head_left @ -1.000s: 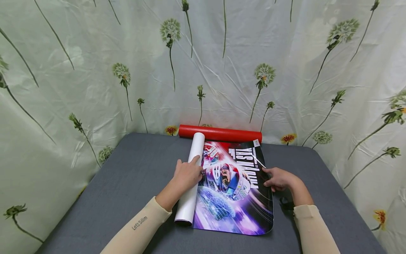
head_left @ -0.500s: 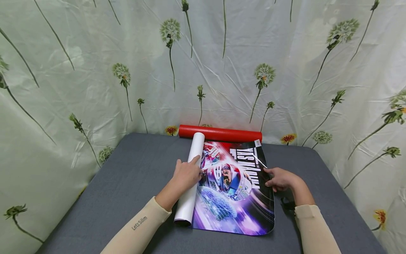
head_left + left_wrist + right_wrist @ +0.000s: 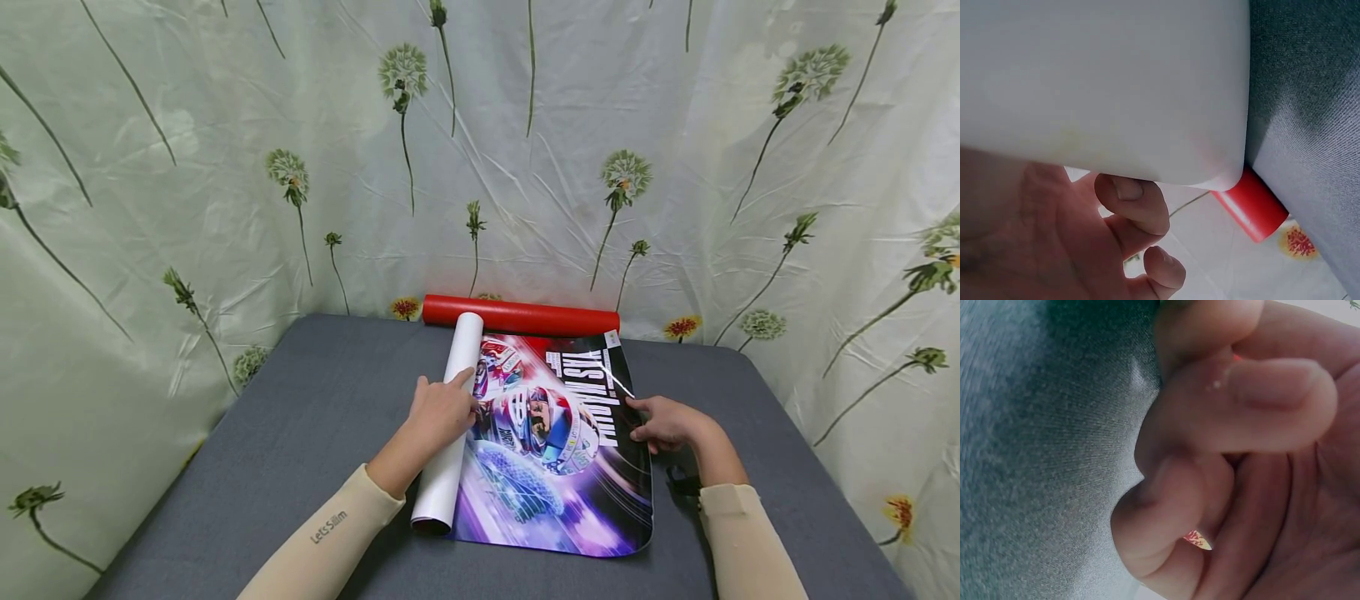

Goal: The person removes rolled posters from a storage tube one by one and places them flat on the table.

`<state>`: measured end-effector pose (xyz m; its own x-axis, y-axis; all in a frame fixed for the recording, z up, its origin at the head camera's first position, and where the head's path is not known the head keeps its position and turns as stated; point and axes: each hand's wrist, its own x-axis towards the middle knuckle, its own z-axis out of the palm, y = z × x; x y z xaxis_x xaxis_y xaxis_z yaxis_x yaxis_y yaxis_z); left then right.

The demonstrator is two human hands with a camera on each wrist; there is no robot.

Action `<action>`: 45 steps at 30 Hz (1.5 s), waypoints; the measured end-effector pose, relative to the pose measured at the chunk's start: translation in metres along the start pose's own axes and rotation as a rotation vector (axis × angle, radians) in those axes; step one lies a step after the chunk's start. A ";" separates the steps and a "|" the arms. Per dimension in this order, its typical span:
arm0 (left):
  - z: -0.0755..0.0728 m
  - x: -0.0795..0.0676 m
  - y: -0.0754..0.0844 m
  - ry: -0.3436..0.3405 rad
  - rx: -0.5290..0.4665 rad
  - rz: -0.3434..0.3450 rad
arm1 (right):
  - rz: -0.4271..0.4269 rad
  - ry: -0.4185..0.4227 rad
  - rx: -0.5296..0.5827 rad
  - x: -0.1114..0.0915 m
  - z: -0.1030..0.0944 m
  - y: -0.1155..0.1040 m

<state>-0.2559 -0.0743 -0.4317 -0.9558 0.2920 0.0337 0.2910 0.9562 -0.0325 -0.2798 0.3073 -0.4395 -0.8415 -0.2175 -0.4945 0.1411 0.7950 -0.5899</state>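
A glossy, partly unrolled poster with a racing-helmet picture lies on the grey table. Its white rolled part runs along the left side. My left hand lies across that roll and holds it, index finger stretched along it and other fingers bent at its right side. In the left wrist view, a bent finger touches the white roll. My right hand pinches the poster's right edge between thumb and fingers. The right wrist view shows its curled fingers, but the poster's edge is hidden there.
A red tube lies across the back of the table, just behind the poster. Behind it hangs a pale curtain printed with dandelions. Some small dark object shows beside the right wrist.
My right hand has drawn the poster's edge slightly to the right, and a little more of the picture is exposed. The left hand has hardly moved on the roll.
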 end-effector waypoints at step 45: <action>-0.002 -0.001 -0.002 0.001 0.000 -0.011 | 0.027 0.010 -0.017 -0.009 -0.012 0.011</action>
<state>-0.2549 -0.0764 -0.4293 -0.9590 0.2812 0.0347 0.2801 0.9594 -0.0326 -0.2768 0.3248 -0.4337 -0.8427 -0.1900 -0.5037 0.1550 0.8104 -0.5650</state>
